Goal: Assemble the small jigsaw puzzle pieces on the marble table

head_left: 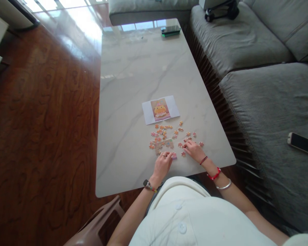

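Near the front of the table, my left hand (163,164) has its fingers drawn together at the edge of some pink-purple puzzle pieces (174,156). My right hand (193,150) pinches at a small puzzle piece (184,147) among the loose ones on the right; its fingertips partly hide it. Between and beyond the hands lies a partly joined strip of puzzle (157,145), bent at the left corner. Loose orange and pink pieces (163,131) are scattered behind it. Past them is a paper sheet (148,114) with a printed picture (160,109) of a yellow figure.
The marble-patterned table (128,85) carries a dark phone-like object with a green edge (170,30) at its far end. A grey sofa (272,92) runs along the right, with a phone (303,144) on it. A brown plastic stool (97,222) stands at the lower left.
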The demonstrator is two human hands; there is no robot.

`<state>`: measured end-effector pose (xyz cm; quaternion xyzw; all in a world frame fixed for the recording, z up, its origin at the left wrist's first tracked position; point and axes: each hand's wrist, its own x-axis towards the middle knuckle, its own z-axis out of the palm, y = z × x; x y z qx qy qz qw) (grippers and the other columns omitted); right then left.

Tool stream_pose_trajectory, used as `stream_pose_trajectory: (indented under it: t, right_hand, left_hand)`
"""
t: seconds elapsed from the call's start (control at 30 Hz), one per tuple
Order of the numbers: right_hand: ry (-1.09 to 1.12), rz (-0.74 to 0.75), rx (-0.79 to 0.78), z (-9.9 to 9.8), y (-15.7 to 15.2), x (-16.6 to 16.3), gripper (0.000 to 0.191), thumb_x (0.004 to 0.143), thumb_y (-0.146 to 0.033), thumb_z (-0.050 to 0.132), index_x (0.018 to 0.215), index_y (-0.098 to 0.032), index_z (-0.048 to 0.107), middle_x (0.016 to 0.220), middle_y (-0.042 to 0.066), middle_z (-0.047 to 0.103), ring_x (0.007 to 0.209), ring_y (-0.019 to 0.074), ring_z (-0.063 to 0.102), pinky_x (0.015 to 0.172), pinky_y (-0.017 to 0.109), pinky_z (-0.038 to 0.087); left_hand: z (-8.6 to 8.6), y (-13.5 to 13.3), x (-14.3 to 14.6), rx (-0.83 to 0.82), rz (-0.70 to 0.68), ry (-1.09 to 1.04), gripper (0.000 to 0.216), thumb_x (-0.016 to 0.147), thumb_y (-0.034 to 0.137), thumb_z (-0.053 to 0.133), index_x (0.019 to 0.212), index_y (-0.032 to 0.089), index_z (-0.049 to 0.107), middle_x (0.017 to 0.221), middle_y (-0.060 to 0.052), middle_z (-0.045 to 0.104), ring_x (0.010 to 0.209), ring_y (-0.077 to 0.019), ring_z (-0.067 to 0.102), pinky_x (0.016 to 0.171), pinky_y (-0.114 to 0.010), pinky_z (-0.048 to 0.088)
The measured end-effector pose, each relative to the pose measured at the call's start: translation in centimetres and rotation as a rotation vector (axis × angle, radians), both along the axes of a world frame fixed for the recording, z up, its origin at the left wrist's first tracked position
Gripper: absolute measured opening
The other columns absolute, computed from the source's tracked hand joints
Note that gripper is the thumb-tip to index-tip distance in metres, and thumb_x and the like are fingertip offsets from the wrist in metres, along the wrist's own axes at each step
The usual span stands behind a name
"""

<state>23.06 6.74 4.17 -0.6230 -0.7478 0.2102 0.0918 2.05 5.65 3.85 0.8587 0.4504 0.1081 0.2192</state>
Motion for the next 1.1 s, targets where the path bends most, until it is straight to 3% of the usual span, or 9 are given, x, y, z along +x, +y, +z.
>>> stream_pose_trajectory:
  t: [0.17,0.4,0.67,0.93,1.1]
  right_hand:
    - [0.114,0.063,-0.014,0.4,0.8,-2.1,0.010,0.076,-0.020,0.050,0.085,-0.016,0.054,0.082,0.005,0.059,0.081,0.0152,0.054,0.074,0.028,0.041]
    - [0.048,0.104,-0.003,0.0,1.0,-4.7,0.015,0.077,-0.017,0.047,0.091,-0.015,0.053,0.085,0.008,0.059,0.084,0.0173,0.052,0.073,0.028,0.040]
    - [-0.038,0.132,0.003,0.1,1.1,-5.0,0.011,0.080,-0.020,0.044,0.077,-0.015,0.053,0.077,0.008,0.058,0.076,0.0178,0.051,0.068,0.028,0.037]
    - [0.027,0.085,0.022,0.5,0.5,-4.9,0.016,0.082,-0.019,0.038,0.080,-0.016,0.053,0.078,0.009,0.057,0.078,0.0195,0.049,0.070,0.029,0.036]
    - [0.102,0.038,0.021,-0.1,0.4,-4.8,0.012,0.078,-0.017,0.044,0.087,-0.017,0.052,0.087,0.008,0.055,0.085,0.0192,0.050,0.073,0.029,0.039]
  left_hand:
    - [0.0,0.8,-0.3,0.024,0.055,-0.009,0.024,0.079,0.021,0.043,0.102,0.022,0.049,0.094,-0.006,0.053,0.085,-0.0158,0.050,0.074,-0.030,0.044]
    - [0.4,2.0,-0.1,0.054,0.131,0.010,0.024,0.078,0.017,0.043,0.101,0.020,0.051,0.104,-0.007,0.053,0.098,-0.0189,0.047,0.080,-0.035,0.041]
    - [0.6,1.7,0.5,0.025,0.056,0.011,0.029,0.079,0.015,0.040,0.106,0.022,0.049,0.112,-0.005,0.052,0.107,-0.0181,0.043,0.084,-0.035,0.038]
    - [0.6,1.5,0.5,0.009,0.060,0.001,0.029,0.079,0.015,0.041,0.106,0.021,0.050,0.112,-0.005,0.053,0.109,-0.0187,0.042,0.086,-0.035,0.038]
    - [0.3,1.5,0.6,-0.010,0.052,-0.016,0.028,0.080,0.015,0.041,0.105,0.020,0.050,0.110,-0.006,0.053,0.108,-0.0185,0.043,0.086,-0.036,0.038]
